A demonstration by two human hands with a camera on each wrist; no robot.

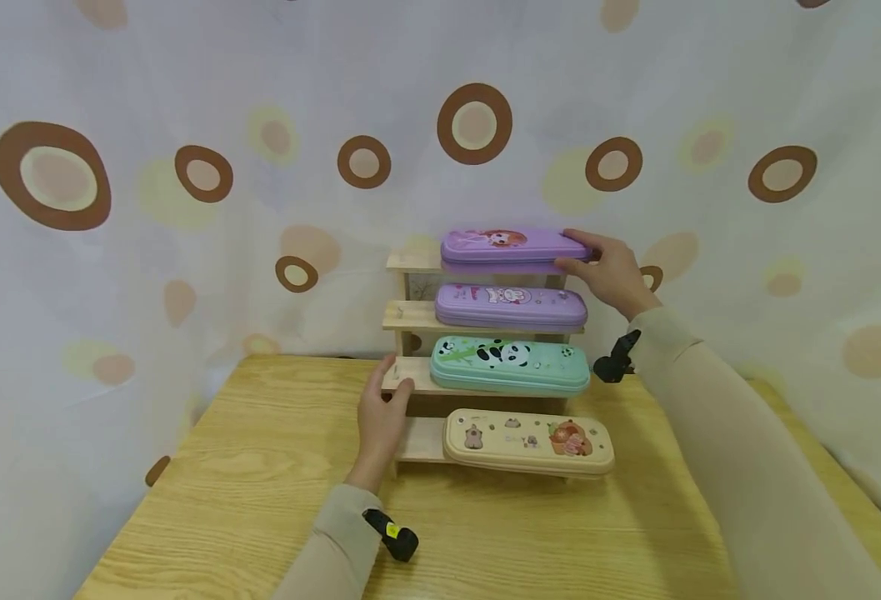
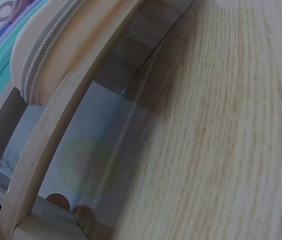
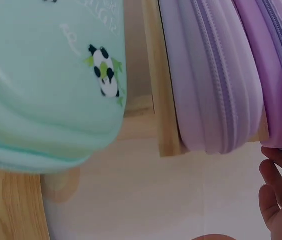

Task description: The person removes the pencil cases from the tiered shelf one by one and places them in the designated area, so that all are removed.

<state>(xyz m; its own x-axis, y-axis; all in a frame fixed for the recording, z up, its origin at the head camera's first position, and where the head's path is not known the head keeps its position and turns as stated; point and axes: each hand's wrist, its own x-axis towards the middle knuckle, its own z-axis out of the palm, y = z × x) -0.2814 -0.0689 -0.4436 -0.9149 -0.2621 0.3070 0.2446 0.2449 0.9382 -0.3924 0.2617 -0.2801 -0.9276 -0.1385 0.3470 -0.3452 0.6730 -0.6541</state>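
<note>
spotted curtain cloth hangs behind a pale wooden table [image 1: 260, 500], where a stepped wooden rack [image 1: 410, 317] stands with four pencil cases. the right hand [image 1: 611, 271] grasps the right end of the top purple pencil case [image 1: 511, 247], thumb under and fingers over, with the case lying on the highest step. the left hand [image 1: 383, 417] rests on the rack's left side at the third step, fingers lightly curled around the edge, apparently steadying it. below the top case sit a second purple case [image 1: 511, 305], a mint panda case [image 1: 511, 365] and a cream case [image 1: 528, 442] on the lowest step. to handle the top case well, it seems wise to keep it level and centred on its narrow step, moving it slowly so the rack does not tip, while the left hand bears down firmly.
</note>
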